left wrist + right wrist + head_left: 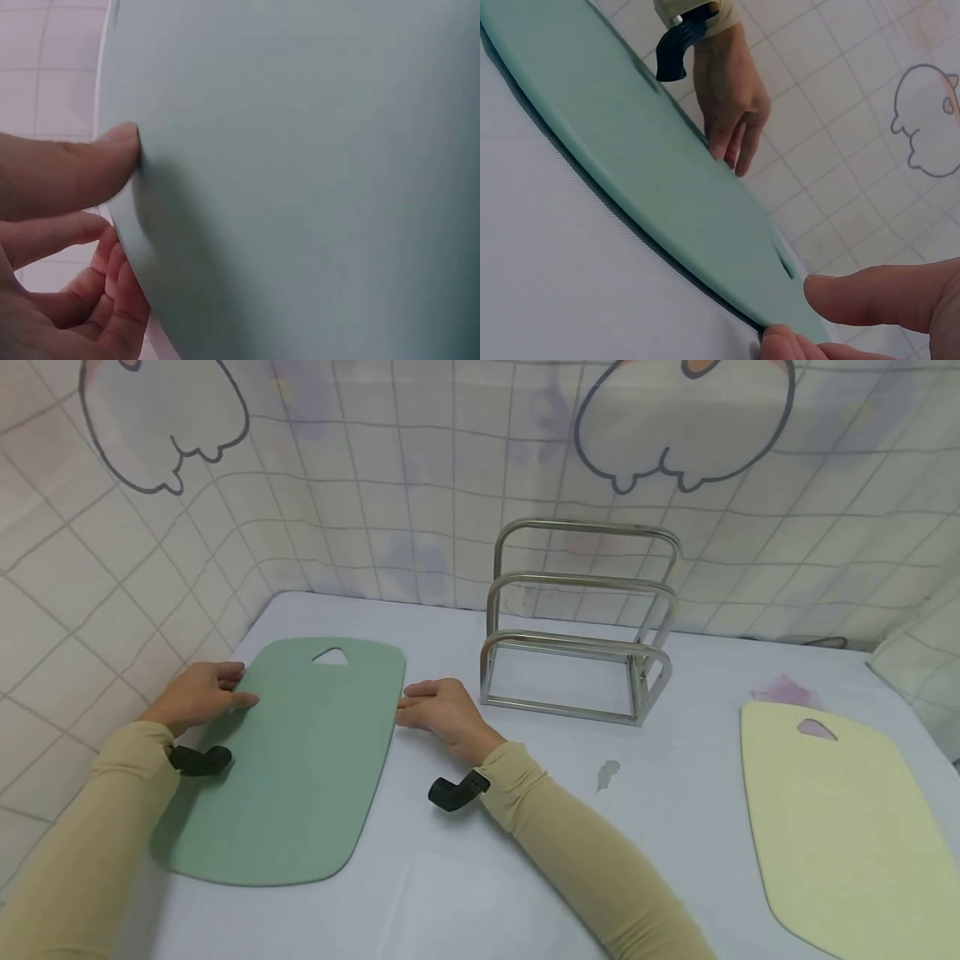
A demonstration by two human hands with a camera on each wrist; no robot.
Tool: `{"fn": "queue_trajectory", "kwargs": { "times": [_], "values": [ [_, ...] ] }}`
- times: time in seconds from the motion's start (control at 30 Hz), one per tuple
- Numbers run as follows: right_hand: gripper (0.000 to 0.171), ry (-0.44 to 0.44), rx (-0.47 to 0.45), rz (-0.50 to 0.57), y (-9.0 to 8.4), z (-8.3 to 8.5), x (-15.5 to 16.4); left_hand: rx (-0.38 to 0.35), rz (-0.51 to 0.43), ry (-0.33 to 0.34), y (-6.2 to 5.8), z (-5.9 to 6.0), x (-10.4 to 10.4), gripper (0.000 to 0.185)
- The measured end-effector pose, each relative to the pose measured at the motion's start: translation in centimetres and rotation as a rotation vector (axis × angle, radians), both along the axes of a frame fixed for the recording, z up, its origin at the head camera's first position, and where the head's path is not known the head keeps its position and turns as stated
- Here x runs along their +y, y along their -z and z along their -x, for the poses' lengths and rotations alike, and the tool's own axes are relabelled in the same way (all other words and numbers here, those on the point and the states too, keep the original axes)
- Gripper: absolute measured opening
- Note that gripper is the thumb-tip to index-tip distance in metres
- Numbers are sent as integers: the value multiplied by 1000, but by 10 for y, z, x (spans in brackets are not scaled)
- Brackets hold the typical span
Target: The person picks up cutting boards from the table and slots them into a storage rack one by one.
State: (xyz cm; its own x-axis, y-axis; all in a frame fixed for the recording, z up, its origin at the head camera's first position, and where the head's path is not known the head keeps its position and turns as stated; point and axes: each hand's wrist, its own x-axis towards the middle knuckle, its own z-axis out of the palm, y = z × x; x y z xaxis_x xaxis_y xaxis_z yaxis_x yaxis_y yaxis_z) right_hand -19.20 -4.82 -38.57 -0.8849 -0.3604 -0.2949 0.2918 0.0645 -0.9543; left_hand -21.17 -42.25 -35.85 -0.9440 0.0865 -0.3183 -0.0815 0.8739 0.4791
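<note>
A green cutting board (300, 768) lies on the left side of the white table, with its handle hole at the far end. My left hand (197, 695) pinches its left edge; in the left wrist view the thumb (112, 154) is over the top face while the other fingers curl at the rim. At the opposite edge is my right hand (450, 718), its fingertips touching the rim. The right thumb (870, 296) extends above the board in the right wrist view, apart from its surface as far as I can see.
A metal rack (585, 582) with three upright loops stands at the back, right of the green board. On the right side of the table (525, 877) lies a pale yellow cutting board (840, 818). Grid-patterned cloth (420, 485) hangs along the back and left.
</note>
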Motion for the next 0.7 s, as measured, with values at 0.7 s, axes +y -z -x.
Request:
{"fn": "queue_trajectory", "kwargs": {
  "times": [0.7],
  "values": [
    [66, -26, -73, 40, -4, 0, 1, -18, -22, -51, 1, 2, 3, 82]
  ]
}}
